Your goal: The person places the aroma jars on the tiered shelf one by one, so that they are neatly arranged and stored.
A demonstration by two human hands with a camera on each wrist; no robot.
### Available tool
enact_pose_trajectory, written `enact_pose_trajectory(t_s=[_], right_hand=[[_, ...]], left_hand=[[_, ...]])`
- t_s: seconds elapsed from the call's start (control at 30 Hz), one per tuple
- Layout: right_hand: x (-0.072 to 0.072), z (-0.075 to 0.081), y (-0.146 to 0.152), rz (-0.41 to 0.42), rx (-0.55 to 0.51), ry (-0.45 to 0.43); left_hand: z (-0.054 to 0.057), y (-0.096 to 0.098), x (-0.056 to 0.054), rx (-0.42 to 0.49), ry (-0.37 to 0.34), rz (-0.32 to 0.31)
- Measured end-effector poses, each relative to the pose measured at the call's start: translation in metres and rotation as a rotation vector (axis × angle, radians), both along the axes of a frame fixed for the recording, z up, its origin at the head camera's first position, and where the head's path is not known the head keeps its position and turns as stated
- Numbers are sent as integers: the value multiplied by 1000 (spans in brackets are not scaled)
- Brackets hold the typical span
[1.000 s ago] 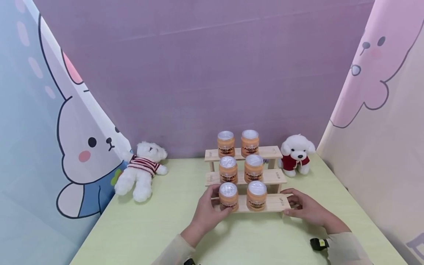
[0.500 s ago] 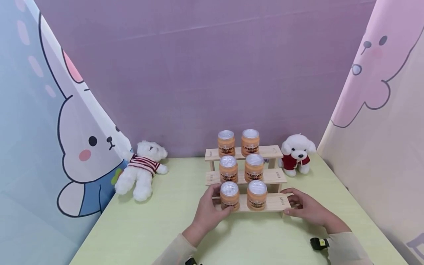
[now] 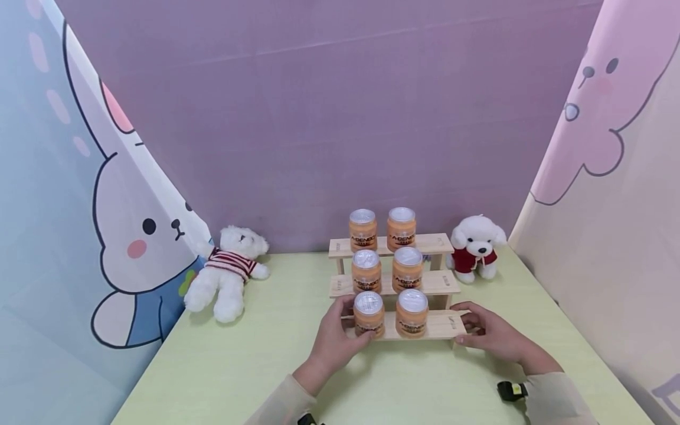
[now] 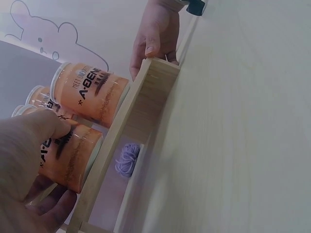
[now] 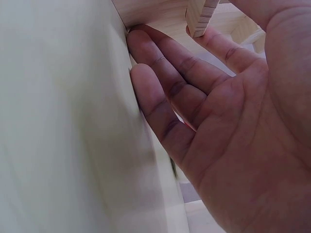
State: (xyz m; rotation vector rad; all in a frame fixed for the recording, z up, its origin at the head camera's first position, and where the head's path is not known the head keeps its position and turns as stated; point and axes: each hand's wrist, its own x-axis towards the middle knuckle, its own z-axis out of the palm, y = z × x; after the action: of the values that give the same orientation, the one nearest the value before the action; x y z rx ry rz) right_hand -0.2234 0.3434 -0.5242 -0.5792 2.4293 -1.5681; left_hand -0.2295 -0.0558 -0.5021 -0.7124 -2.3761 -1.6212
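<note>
A three-step wooden rack bears several orange cans with silvery tops, two on each step. My left hand grips the left can on the lowest step, thumb across its front and fingers round its far side. That can stands on the board in the left wrist view. To its right is another can, apart from my hands. My right hand holds the right end of the lowest step between thumb and fingers. In the right wrist view, the other fingers lie against the rack near the tabletop.
A white teddy bear in a striped top lies at the left of the pale green table. Behind the rack on the right sits a white toy dog in red. A purple yarn ball shows through the rack's underside.
Over the last second the gripped can and my left hand have shifted very slightly to the right. My right hand stays at the rack's end.
</note>
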Motion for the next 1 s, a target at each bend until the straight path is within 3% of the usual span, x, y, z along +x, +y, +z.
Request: enact_pose_trajectory(t_s=[0.73,1.0], right_hand=[[-1,5,1,30,42,-1],[-3,9,0,31,86,5]], left_hand=[[1,-1,-1,-16,-10,-21],[9,-25,-9,-27,-4,-37]])
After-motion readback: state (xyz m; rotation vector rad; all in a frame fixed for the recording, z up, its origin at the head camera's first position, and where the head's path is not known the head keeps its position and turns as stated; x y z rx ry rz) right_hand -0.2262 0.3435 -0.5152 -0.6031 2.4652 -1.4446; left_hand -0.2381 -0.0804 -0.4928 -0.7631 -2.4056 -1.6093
